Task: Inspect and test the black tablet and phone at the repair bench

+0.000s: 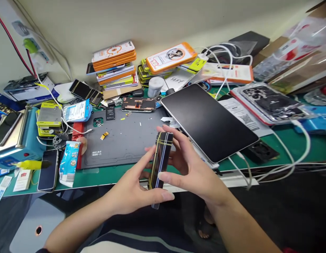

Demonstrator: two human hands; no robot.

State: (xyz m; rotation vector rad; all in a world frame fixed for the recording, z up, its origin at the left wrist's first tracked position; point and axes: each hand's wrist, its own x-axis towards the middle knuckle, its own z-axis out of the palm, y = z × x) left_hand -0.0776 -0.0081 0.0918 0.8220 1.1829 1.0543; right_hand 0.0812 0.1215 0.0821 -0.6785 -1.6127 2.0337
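- Right at the front edge of the bench, a dark phone is held on edge, its long axis running nearly upright, the top tipped slightly to the right and away from the person, one thin side turned toward the camera.
- Yellow rubber bands wrap it near the top, and more cross it lower down.
- Her left hand grips the lower half, thumb lying across the near edge.
- Her right hand clasps the upper half, fingertips curled over the top end; both hands are closed on the phone, close together.
- Just beyond lies a grey work mat.
- To the right rests a black tablet, tilted.
- Stacked orange boxes stand by the wall.
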